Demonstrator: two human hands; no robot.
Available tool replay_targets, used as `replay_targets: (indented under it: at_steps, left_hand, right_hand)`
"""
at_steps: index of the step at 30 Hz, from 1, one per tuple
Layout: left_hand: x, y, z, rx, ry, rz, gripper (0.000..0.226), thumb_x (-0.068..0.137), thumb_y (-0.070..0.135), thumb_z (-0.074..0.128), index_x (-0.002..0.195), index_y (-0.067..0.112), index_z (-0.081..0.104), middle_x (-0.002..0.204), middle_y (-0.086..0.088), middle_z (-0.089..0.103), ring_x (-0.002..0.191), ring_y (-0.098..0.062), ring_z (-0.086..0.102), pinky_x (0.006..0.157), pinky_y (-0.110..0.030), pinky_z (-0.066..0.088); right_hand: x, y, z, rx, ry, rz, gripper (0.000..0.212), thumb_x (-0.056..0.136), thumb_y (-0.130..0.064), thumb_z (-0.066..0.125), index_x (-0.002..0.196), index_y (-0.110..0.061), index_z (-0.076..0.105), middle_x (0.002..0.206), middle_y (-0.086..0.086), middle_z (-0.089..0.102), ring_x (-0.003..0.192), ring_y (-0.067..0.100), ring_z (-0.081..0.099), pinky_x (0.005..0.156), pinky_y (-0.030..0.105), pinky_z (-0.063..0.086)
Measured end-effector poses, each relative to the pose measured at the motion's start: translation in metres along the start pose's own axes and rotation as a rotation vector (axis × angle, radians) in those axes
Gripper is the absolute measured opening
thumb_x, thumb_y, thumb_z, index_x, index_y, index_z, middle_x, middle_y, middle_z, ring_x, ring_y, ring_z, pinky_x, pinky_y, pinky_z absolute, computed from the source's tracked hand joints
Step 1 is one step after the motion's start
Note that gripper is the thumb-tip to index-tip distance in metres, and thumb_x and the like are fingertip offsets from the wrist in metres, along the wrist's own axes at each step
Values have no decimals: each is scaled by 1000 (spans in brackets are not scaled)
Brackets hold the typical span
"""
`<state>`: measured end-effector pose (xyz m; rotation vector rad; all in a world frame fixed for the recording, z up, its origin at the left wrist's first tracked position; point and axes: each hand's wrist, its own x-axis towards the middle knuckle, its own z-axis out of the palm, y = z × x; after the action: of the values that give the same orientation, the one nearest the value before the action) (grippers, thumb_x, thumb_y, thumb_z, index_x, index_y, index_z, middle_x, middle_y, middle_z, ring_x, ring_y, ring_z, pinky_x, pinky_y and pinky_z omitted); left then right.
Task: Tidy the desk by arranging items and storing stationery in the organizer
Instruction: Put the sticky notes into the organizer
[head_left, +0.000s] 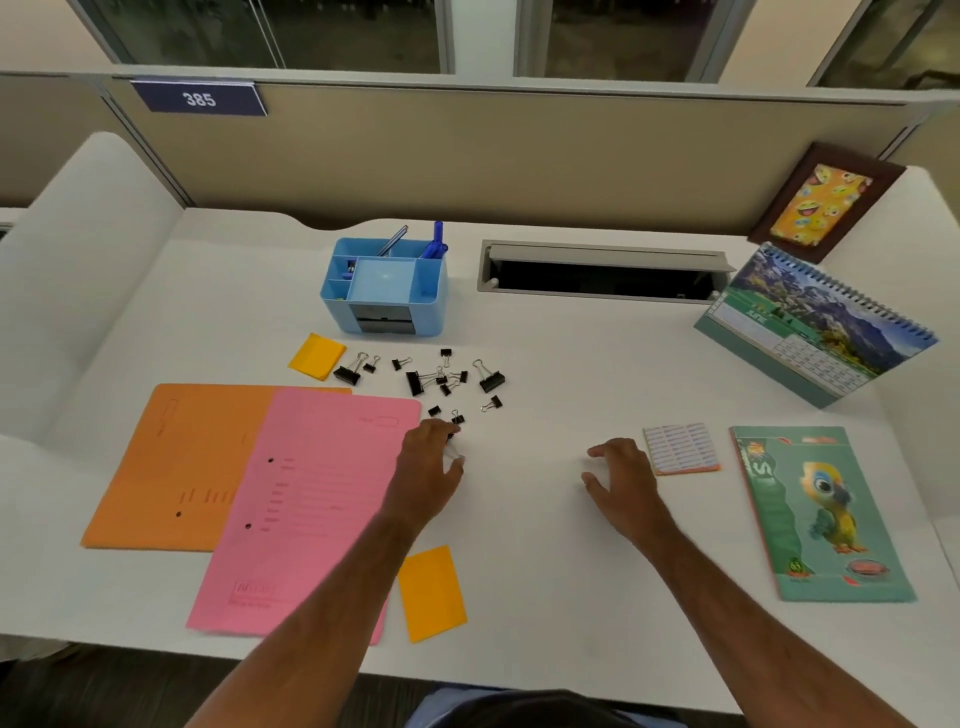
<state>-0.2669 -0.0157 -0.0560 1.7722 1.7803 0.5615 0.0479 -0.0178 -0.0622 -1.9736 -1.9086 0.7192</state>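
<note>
A blue desk organizer (384, 291) stands at the back centre with blue pens (435, 241) in its rear slots. Several black binder clips (441, 376) lie scattered on the white desk in front of it. My left hand (431, 460) reaches over the nearest clips, and its curled fingers and thumb pinch a small black binder clip (451, 437), which is mostly hidden. My right hand (623, 478) is open, palm down and fingers spread, just left of a lined sticky-note pad (680, 448). It holds nothing.
Orange (176, 462) and pink (306, 499) folders overlap at the left. Yellow sticky notes lie by the organizer (317, 356) and at the front (431, 592). A parrot notebook (815, 512), desk calendar (815, 327), picture frame (826, 202) and open cable slot (602, 273) are on the right.
</note>
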Motion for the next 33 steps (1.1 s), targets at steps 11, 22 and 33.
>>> replay_targets:
  at_steps: [11,22,33]
  left_hand:
    - [-12,38,46,68,-138,83,63,95,20,67,153,20,43,162,1,36,150,-20,29,120,-35,28]
    - [-19,103,90,58,-275,136,66,98,29,62,156,13,36,162,-4,35,148,-24,31,121,-31,23]
    - [-16,156,117,-253,-374,-109,67,99,34,65,156,15,35,156,-1,45,141,-15,44,117,-33,39]
  right_hand:
    - [8,51,-49,-170,240,245,44,83,-21,78,120,-7,57,131,19,51,117,42,51,94,54,45]
    - [18,64,-52,-370,-67,267,45,94,-37,62,133,-16,52,148,20,43,128,39,48,101,51,41]
    - [-11,31,-33,-359,-238,105,43,101,-33,50,143,-23,42,167,14,18,145,30,31,113,49,28]
